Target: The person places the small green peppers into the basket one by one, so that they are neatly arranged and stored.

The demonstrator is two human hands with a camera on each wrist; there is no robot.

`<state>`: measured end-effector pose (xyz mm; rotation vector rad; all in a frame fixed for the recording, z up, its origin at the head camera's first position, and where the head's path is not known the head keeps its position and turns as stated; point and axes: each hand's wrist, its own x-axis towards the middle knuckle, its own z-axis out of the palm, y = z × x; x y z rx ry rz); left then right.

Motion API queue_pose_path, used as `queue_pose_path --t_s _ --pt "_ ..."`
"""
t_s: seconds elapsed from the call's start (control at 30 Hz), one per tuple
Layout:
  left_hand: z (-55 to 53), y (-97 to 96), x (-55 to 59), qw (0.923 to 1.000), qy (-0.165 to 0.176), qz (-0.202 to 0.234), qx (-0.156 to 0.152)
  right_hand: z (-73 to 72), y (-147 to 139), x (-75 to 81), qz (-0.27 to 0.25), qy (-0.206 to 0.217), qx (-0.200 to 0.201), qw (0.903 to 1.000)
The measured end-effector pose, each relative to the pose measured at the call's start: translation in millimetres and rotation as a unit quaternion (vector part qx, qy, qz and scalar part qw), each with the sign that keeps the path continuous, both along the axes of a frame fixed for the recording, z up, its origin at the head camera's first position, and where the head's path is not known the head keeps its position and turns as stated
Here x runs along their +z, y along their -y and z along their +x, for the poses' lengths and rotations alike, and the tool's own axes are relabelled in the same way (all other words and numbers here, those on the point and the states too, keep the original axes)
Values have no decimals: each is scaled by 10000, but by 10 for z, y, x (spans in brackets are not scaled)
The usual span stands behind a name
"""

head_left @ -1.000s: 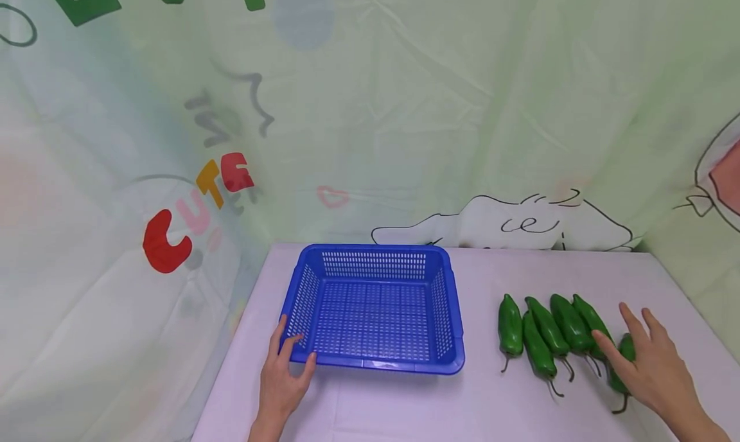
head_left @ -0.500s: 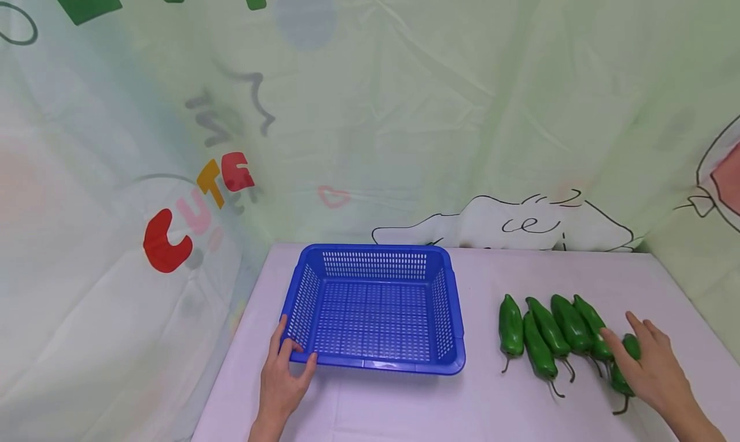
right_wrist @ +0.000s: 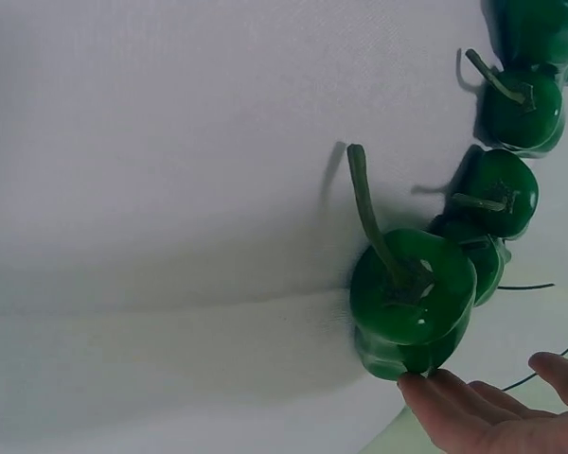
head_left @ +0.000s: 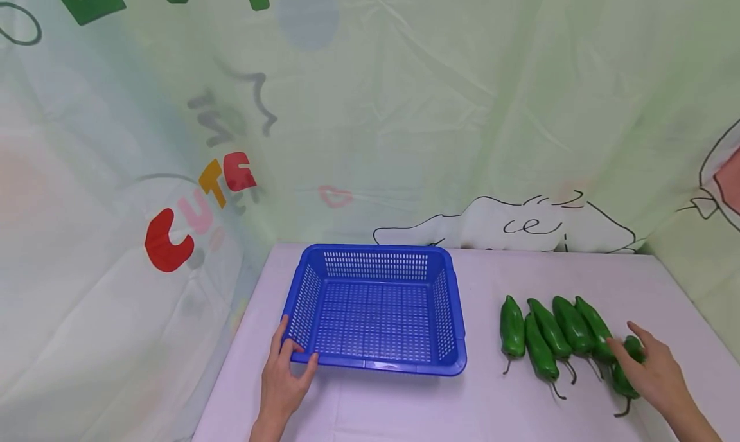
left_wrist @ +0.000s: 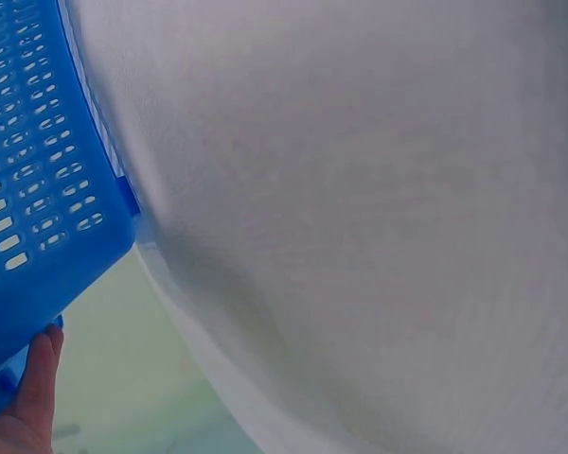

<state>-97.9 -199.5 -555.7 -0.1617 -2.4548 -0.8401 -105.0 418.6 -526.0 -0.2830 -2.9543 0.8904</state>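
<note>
Pepper point(head_left: 622, 383), green w/ a thin bent stem, lies on the table point(head_left: 474, 406) at the far R end of a loose row, stem end twd the person, partly hidden by the R hand point(head_left: 658, 376). R hand is unclenched, fingers relaxed & extended, thumb apart, right over/beside the pepper; R wrist cam has fingertips at its edge, can't tell if touching. Just L of it, 5 other green peppers point(head_left: 573, 326) lie side by side, tips mostly twd the back, stems twd the person. Further L, w/ bare cloth b/w, sits a blue basket point(head_left: 381, 366), rectangular, slotted walls & floor, upright nr the table's L edge. L hand point(head_left: 279, 379) grips its near L corner, a finger bent over the rim, thumb at the near side. Behind, pale green backdrop point(head_left: 405, 140) w/ a line drawing point(head_left: 540, 229) low at centre-R; coloured letters point(head_left: 166, 241) on the L.
</note>
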Motion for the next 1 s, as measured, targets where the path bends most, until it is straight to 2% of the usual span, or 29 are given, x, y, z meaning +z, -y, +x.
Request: queue_pose_path --t_s 0.1,0.37,0.6,1.0 --pt "-4 -1 -4 10000 -19 -27 20 7 -5 -8 59 72 -113 9999" --pt "2 -3 10 10000 42 5 2 26 -34 -40 -35 580 -541 9968" --pt "0 7 -7 10000 58 -12 4 34 -34 -69 -484 1167 -1195 9848" --pt "6 -8 25 10000 28 -59 26 71 -138 -165 -709 1347 -1351 9791"
